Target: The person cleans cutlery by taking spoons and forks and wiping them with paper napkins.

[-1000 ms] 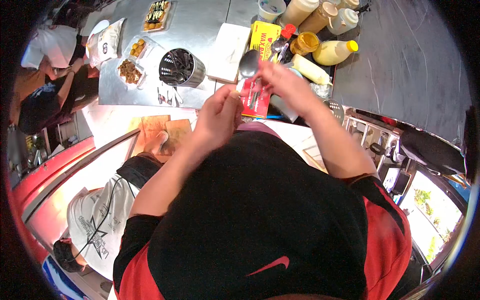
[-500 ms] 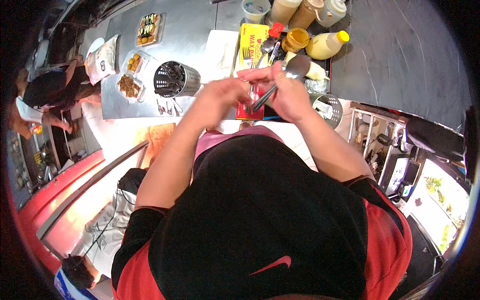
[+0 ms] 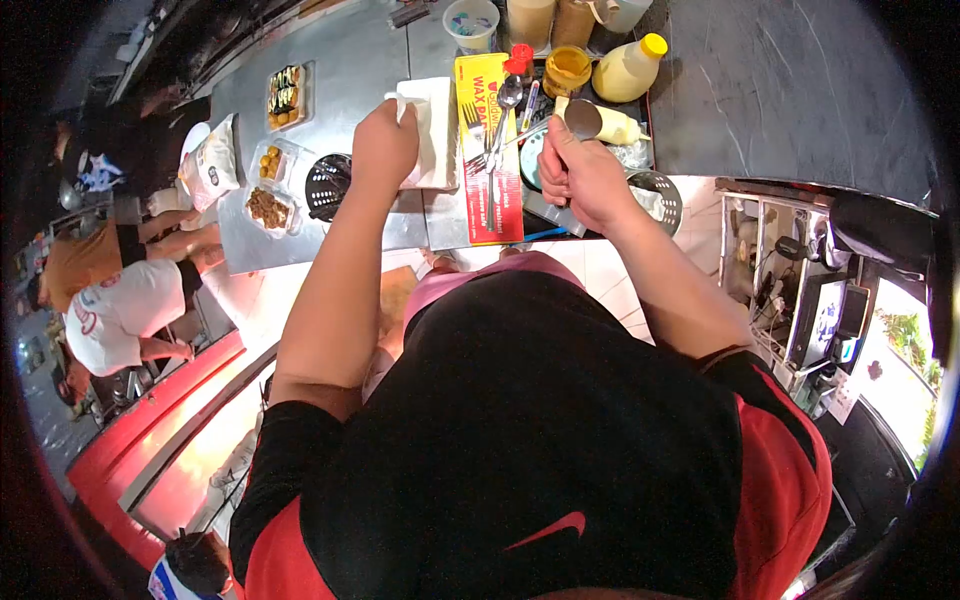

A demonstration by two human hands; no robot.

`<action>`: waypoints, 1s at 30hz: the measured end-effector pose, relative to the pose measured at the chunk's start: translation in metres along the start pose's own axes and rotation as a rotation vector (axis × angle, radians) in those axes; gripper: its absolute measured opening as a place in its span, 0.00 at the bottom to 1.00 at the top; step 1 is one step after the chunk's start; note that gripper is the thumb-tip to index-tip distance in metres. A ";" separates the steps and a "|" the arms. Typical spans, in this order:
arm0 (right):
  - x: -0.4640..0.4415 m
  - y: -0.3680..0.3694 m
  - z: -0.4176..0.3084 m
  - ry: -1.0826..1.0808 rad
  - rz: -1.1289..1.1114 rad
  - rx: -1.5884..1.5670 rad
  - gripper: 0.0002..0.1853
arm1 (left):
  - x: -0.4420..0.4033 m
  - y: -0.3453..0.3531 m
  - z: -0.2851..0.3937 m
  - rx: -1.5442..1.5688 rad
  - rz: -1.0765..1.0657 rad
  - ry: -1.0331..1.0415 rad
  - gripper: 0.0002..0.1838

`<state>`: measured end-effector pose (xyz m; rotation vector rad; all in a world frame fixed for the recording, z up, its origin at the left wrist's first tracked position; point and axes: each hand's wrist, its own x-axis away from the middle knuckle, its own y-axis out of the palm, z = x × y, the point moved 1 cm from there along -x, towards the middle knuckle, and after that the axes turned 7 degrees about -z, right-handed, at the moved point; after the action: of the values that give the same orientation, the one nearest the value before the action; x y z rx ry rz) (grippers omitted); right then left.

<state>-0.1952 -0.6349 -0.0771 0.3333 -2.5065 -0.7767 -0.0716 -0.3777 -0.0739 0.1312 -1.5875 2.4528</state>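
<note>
My left hand [image 3: 386, 148] is closed on the top edge of a white napkin, over the stack of white napkins [image 3: 431, 135]. My right hand [image 3: 584, 178] is wrapped round the handle of a spoon [image 3: 583, 118], whose dark bowl sticks up above the thumb. Between my hands lies the yellow and red wax paper box [image 3: 483, 85], with a spoon and fork [image 3: 475, 150] on top of it. Behind my left wrist, a perforated metal utensil holder [image 3: 326, 185] is partly hidden. A squeeze bottle of pale sauce [image 3: 618, 127] lies just past the spoon.
Food trays [image 3: 288, 97] and a white bag [image 3: 211, 167] stand at the left of the metal table. Sauce bottles, a mustard-coloured jar [image 3: 567, 70] and a yellow-capped bottle [image 3: 628, 69] stand at the back. A co-worker in a white shirt [image 3: 127, 312] bends at the far left.
My hands, close together before, have moved apart. The left went up and left to the napkins and closed on one. The right has closed round the spoon handle.
</note>
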 end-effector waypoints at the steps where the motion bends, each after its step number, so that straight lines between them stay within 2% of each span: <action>1: -0.003 -0.001 0.001 0.008 0.003 0.022 0.33 | 0.003 -0.006 0.000 0.011 0.017 0.017 0.20; 4: -0.008 -0.004 0.003 0.036 0.023 0.074 0.32 | 0.011 -0.025 0.010 0.021 0.160 0.135 0.19; 9: -0.020 0.016 -0.006 0.040 0.130 0.149 0.26 | 0.029 -0.066 0.037 -0.012 0.121 0.144 0.18; 11: -0.026 0.023 -0.008 0.016 0.099 0.179 0.21 | 0.042 -0.076 0.050 -0.015 0.122 0.118 0.17; 13: -0.030 0.031 -0.014 -0.008 0.033 0.132 0.14 | 0.055 -0.070 0.057 0.049 0.123 0.133 0.18; 14: -0.031 0.037 -0.018 -0.035 0.041 0.134 0.15 | 0.062 -0.064 0.062 0.082 0.125 0.135 0.18; 16: -0.029 0.053 -0.026 -0.089 0.054 0.141 0.16 | 0.078 -0.048 0.076 -0.001 -0.002 0.172 0.21; 18: -0.025 0.060 -0.034 -0.046 0.109 0.148 0.17 | 0.085 -0.015 0.080 -0.040 -0.034 0.232 0.24; 21: -0.026 0.047 -0.030 0.039 0.246 0.079 0.19 | 0.093 0.002 0.081 0.198 -0.110 0.366 0.26; 24: -0.025 0.027 -0.024 0.032 0.299 0.140 0.15 | 0.103 -0.001 0.071 0.546 -0.227 0.405 0.26; 25: -0.024 0.016 -0.024 0.042 0.183 0.150 0.11 | 0.100 -0.002 0.062 0.420 -0.161 0.301 0.27; 28: -0.017 0.005 -0.026 0.027 0.209 0.134 0.09 | 0.064 0.005 0.030 0.215 0.215 0.119 0.33; 30: -0.016 -0.005 -0.024 0.029 0.201 0.169 0.11 | 0.031 0.023 0.011 -0.021 0.271 0.029 0.31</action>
<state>-0.1690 -0.6438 -0.0689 0.1451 -2.5357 -0.4796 -0.1075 -0.3932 -0.0841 -0.1317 -1.7178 2.6202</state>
